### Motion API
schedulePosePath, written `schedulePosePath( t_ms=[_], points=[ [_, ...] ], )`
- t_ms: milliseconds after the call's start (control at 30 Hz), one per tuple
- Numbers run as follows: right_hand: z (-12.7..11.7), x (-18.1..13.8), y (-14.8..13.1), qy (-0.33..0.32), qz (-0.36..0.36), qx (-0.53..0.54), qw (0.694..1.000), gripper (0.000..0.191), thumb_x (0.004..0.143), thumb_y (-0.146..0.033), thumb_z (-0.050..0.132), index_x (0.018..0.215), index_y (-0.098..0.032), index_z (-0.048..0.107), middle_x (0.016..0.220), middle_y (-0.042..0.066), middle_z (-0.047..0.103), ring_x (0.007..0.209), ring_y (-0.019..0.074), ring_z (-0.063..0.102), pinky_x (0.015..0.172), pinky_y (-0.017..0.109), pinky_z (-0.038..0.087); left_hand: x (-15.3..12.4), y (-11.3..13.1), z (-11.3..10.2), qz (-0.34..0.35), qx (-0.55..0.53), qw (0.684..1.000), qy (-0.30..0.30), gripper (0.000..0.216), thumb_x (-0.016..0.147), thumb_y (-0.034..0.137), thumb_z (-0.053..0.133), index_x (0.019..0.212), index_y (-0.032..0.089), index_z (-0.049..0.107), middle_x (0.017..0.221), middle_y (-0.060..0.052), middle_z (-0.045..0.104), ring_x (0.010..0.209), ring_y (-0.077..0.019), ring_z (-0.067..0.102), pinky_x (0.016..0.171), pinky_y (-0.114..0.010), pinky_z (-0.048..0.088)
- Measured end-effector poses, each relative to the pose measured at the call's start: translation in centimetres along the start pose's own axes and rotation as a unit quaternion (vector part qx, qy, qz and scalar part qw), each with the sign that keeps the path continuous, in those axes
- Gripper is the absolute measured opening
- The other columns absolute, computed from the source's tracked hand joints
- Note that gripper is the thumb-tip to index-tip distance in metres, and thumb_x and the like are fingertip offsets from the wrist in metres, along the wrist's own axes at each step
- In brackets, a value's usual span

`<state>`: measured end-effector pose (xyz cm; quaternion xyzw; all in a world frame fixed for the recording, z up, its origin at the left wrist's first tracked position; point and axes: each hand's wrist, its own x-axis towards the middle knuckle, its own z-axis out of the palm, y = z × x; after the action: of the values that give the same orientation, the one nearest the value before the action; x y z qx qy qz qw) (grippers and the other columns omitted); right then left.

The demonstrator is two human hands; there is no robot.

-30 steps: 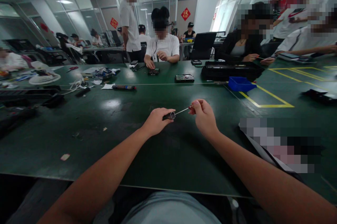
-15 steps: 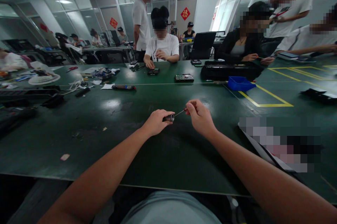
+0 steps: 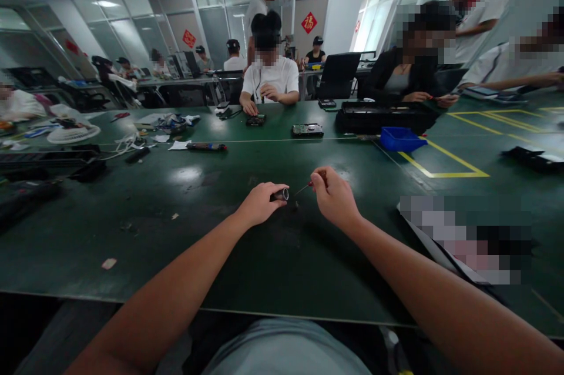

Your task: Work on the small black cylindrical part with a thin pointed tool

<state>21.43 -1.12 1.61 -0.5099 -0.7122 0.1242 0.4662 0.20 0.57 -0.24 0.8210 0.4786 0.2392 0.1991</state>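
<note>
My left hand is closed round a short dark metal tube, whose round open end faces right. In my right hand, fingers pinched, is a thin screwdriver with a red part by the fingers. Its shaft points left toward the tube, and a small gap separates tip and tube. Just below that gap a small dark piece shows over the green table; I cannot tell whether it lies on the surface or is falling.
Beyond my hands lie a dark cylindrical tool, a circuit board, a blue bin and a long black casing. A pale sheet is at right. Across the table a person handles a small device.
The screwdriver tip has come away from the tube's open end, and the tube has shifted slightly left. A small dark piece now shows below them.
</note>
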Motion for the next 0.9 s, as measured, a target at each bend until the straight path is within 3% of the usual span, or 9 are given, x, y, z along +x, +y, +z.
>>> schedulePosePath(
  t_ms=[267, 433, 533, 633, 767, 900],
  points=[
    [-0.3, 0.0, -0.2, 0.019, 0.01, 0.01, 1.0, 0.019, 0.097, -0.035, 0.042, 0.091, -0.022, 0.054, 0.074, 0.003, 0.066, 0.07, 0.0205, 0.064, 0.065, 0.032, 0.042, 0.3, 0.0, 0.1, -0.051, -0.198, 0.975, 0.092, 0.038, 0.086, 0.024, 0.063, 0.123, 0.021, 0.058, 0.115, -0.008, 0.065, 0.103, -0.021, 0.06, 0.096, -0.037, 0.045],
    [-0.5, 0.0, -0.1, 0.042, 0.002, 0.015, 0.999, 0.02, 0.097, -0.036, 0.042, 0.093, -0.022, 0.055, 0.077, 0.004, 0.067, 0.07, 0.0207, 0.064, 0.066, 0.032, 0.043, 0.2, 1.1, -0.2, -0.108, -0.325, 0.936, 0.087, 0.035, 0.091, 0.035, 0.054, 0.122, 0.02, 0.052, 0.09, -0.004, 0.06, 0.074, -0.0143, 0.056, 0.067, -0.027, 0.045],
    [-0.6, 0.1, -0.2, 0.046, -0.008, 0.013, 0.999, 0.019, 0.097, -0.035, 0.042, 0.094, -0.022, 0.055, 0.077, 0.004, 0.068, 0.07, 0.0206, 0.064, 0.067, 0.032, 0.044, -0.1, 2.7, -0.7, -0.102, -0.28, 0.954, 0.02, 0.034, 0.088, 0.045, 0.058, 0.108, 0.018, 0.057, 0.077, -0.001, 0.058, 0.065, -0.0132, 0.054, 0.062, -0.026, 0.043],
    [-0.8, 0.2, -0.4, 0.048, -0.015, 0.017, 0.999, 0.017, 0.097, -0.034, 0.042, 0.093, -0.022, 0.055, 0.077, 0.004, 0.068, 0.071, 0.0209, 0.065, 0.067, 0.033, 0.045, -0.2, 4.1, -0.8, -0.072, -0.184, 0.979, -0.056, 0.03, 0.086, 0.044, 0.062, 0.102, 0.019, 0.063, 0.085, -0.003, 0.065, 0.075, -0.0168, 0.062, 0.069, -0.029, 0.047],
    [-0.9, 0.2, -0.4, 0.052, -0.019, 0.027, 0.998, 0.016, 0.097, -0.032, 0.043, 0.093, -0.022, 0.054, 0.078, 0.005, 0.069, 0.073, 0.0214, 0.066, 0.068, 0.033, 0.045, 0.5, 5.5, 0.1, 0.004, -0.045, 0.993, -0.107, 0.023, 0.088, 0.029, 0.059, 0.107, 0.021, 0.068, 0.105, -0.006, 0.07, 0.096, -0.021, 0.064, 0.085, -0.033, 0.048],
    [-0.9, 0.2, -0.2, 0.055, -0.024, 0.033, 0.998, 0.015, 0.097, -0.032, 0.043, 0.094, -0.023, 0.054, 0.078, 0.004, 0.069, 0.073, 0.0212, 0.066, 0.068, 0.034, 0.045, 1.6, 6.5, 1.5, 0.02, 0.083, 0.987, -0.138, 0.033, 0.088, 0.032, 0.056, 0.119, 0.026, 0.066, 0.102, -0.007, 0.071, 0.093, -0.0244, 0.066, 0.08, -0.035, 0.05]
  ],
)
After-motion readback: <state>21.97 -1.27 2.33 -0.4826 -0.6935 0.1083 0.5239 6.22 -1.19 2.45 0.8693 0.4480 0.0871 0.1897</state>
